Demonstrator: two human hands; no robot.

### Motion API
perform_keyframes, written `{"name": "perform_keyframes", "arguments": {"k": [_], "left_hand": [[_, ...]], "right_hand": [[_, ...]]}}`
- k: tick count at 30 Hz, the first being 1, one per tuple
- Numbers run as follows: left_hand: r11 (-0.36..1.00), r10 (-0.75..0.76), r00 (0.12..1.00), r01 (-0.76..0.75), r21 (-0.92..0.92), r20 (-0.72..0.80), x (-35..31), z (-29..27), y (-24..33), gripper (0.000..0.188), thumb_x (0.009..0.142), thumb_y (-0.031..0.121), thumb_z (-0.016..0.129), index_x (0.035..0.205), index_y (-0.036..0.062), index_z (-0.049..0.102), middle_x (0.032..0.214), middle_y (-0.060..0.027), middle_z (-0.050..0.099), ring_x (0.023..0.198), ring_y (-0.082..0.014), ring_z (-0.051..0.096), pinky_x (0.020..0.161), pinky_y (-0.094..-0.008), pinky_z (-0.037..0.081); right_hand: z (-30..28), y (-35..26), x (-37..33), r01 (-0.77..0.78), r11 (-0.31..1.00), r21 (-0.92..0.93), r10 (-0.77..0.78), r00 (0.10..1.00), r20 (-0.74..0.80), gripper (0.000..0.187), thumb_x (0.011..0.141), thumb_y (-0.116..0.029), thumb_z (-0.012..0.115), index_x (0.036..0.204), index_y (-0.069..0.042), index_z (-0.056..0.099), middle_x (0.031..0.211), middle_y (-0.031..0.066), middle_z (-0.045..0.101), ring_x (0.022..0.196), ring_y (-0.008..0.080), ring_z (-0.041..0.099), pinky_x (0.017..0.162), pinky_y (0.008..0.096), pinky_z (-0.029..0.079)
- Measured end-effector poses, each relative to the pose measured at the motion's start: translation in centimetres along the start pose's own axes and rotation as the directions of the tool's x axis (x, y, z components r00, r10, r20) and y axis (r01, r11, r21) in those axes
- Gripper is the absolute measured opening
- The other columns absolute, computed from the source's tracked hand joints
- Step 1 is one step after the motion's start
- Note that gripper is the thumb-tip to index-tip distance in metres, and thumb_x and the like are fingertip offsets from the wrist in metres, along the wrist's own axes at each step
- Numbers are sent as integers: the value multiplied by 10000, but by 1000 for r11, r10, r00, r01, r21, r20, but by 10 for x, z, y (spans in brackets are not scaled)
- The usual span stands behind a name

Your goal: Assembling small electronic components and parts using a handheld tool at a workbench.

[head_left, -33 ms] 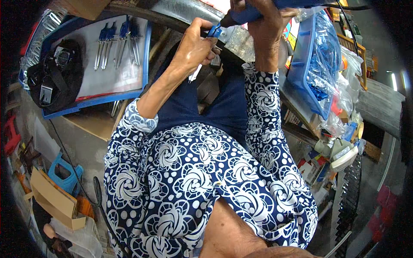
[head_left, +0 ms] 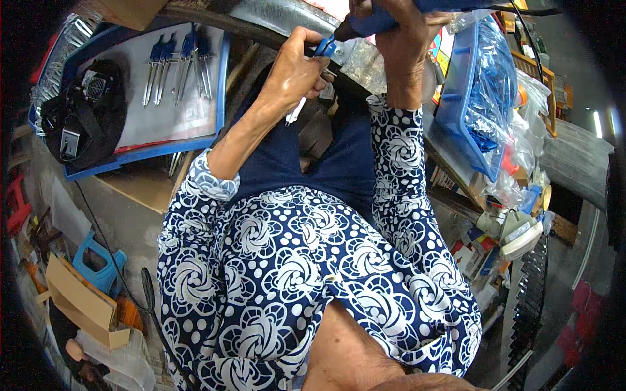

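My left hand [head_left: 290, 81] is closed around a drawing compass [head_left: 326, 47]; its blue head sticks out past the fingertips and pale legs show below the palm. In my right hand [head_left: 403, 49] is a blue corded electric screwdriver [head_left: 370, 23], gripped around its body and partly cut off by the top edge. Its tip points down-left and meets the compass's blue head. Several more compasses [head_left: 189, 55] with blue heads and metal legs lie in a blue-rimmed tray [head_left: 222, 78] to the left.
A black strapped bag-like thing [head_left: 85, 117] covers the tray's left part. At right, a blue bin [head_left: 454, 91] holds plastic bags of blue parts. The dark bench edge [head_left: 251, 29] runs under my hands. A cardboard box [head_left: 81, 300] and blue stool [head_left: 99, 264] are low at left.
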State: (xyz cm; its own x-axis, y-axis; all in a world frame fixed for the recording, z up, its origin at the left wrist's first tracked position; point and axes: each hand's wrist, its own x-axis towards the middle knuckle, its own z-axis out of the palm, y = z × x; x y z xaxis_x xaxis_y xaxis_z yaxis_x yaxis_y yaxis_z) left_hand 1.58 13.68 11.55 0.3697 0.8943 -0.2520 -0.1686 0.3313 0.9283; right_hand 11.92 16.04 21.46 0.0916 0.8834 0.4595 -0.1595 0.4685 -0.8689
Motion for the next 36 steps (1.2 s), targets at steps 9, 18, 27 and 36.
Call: {"name": "perform_keyframes", "arguments": {"k": [9,18,27,36], "left_hand": [[1000,2,1000,-1,-14,24,2,2,-6,294,822,31,497,1083,60,363,697,-151,560,470,-94,457,343,-176,303],[1000,5,1000,-5,-8,1,-1,-3,-9,283,825,38,495,1081,64,377,696,-142,563,486,-93,468,346,-182,306],[999,-27,999,26,-26,-40,-13,-22,-3,295,800,78,518,1069,54,399,692,-83,552,497,-87,481,360,-194,343],[991,121,923,-133,-8,-365,-80,-133,23,291,798,245,581,967,21,501,622,-52,565,444,-58,475,352,-171,318]], "right_hand": [[-5,6,-1,31,989,-147,-40,997,-61,178,674,-67,659,774,39,558,542,80,548,403,133,520,382,236,426],[4,22,-5,27,998,-60,-31,997,-66,162,639,-21,673,721,8,535,548,65,538,421,140,512,391,252,423],[14,4,-13,-141,982,-126,144,989,21,190,693,-66,627,829,24,528,616,84,550,481,161,524,455,255,437],[14,-25,-26,-150,922,357,90,980,179,228,753,-88,501,981,-96,490,780,122,494,676,183,446,704,335,333]]}}
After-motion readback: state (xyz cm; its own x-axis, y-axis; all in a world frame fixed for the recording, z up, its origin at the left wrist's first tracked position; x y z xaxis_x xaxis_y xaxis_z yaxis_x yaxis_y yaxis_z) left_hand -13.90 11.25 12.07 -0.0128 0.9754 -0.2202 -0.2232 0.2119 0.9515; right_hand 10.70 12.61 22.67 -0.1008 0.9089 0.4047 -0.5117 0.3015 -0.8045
